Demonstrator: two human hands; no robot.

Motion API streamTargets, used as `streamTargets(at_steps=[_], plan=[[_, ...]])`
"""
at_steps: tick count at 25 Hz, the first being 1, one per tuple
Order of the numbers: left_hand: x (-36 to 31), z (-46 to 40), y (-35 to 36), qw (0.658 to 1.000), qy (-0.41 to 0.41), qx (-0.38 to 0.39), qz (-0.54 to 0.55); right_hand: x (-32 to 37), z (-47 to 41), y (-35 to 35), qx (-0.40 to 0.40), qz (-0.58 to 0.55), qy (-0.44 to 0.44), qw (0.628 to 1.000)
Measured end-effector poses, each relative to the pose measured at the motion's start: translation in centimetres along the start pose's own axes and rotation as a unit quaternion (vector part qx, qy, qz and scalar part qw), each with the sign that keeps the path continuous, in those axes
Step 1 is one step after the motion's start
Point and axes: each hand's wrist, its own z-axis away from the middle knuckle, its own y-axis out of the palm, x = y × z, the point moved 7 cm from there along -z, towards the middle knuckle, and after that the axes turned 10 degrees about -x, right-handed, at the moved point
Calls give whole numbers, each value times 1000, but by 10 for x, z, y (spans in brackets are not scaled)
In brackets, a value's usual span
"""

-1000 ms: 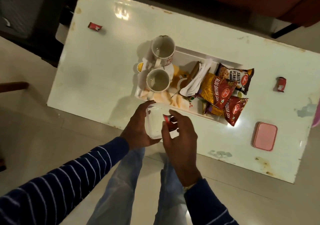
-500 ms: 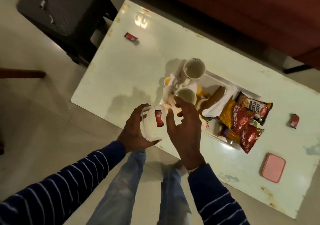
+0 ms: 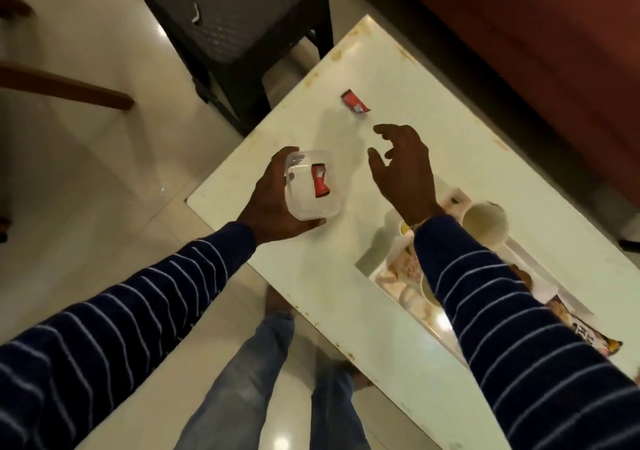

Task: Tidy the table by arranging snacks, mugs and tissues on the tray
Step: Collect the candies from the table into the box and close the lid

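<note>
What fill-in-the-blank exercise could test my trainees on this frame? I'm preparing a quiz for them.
1. The left hand holds a clear ____ with a red packet inside.
2. The right hand reaches toward a loose red ____ lying on the table.
3. The mug stands on the ____.

Missing words: container; wrapper; tray

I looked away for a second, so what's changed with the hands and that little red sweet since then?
The right hand let go of the red sweet, now lying in the clear container, and reaches open toward another red sweet on the table. The left hand still holds the container.
</note>
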Motion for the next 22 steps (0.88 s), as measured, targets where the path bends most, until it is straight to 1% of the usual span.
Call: streamTargets(at_steps=[6,8,9,11,13,15,17,19,20,22], plan=[[27,-45,7,1000,-1,10,-11,-16,-61,63,76,43,-13,996],[35,-52,5,1000,2,8,-9,-16,-70,85,117,96,-38,988],[38,-54,5,1000,5,7,-5,-16,-71,93,124,127,-53,983],[43,-56,4,1000,4,9,-5,-18,-75,100,107,158,-71,979],[47,-56,3,1000,3,10,-5,-20,-73,100,70,134,-51,987],[47,-56,1,1000,4,18,0,-16,-67,87,13,74,5,997],[43,-55,-1,1000,5,19,1,0,-56,60,-66,1,54,996],[37,-54,-1,1000,4,16,1,30,-31,39,-116,-73,52,989],[33,-53,0,1000,6,17,5,45,-15,33,-118,-103,42,987],[21,-48,5,999,17,24,23,70,18,32,-78,-126,24,989]])
